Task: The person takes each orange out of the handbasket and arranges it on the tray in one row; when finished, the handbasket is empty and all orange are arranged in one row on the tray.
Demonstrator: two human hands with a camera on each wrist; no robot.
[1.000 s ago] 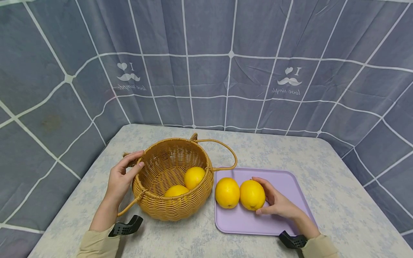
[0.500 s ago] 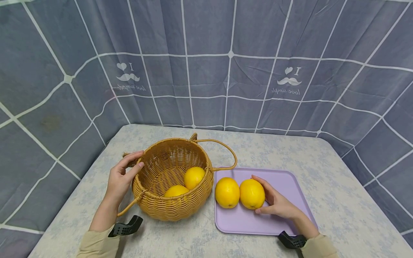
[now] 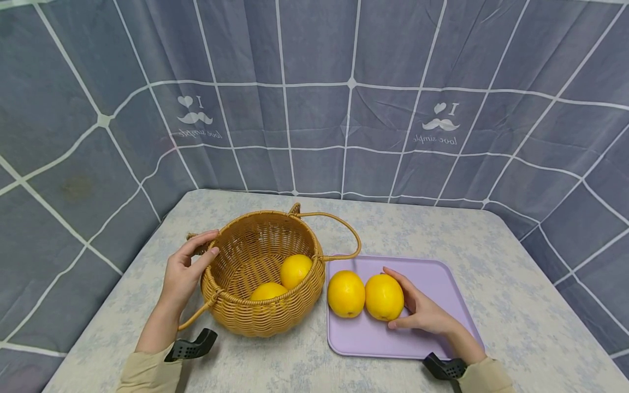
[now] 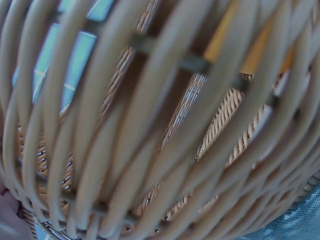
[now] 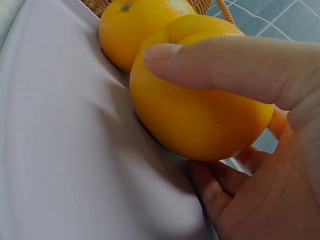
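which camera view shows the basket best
The head view: it shows nearly the whole basket, partly covered by the left hand. The left wrist view shows its weave up close; the right wrist view, just small parts behind the fruit.

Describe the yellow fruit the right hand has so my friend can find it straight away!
On the pale table, look beside the wicker basket for the flat purple tray. Yours is the yellow fruit farther from the basket. The right hand is holding it, while its neighbour has no hand on it.
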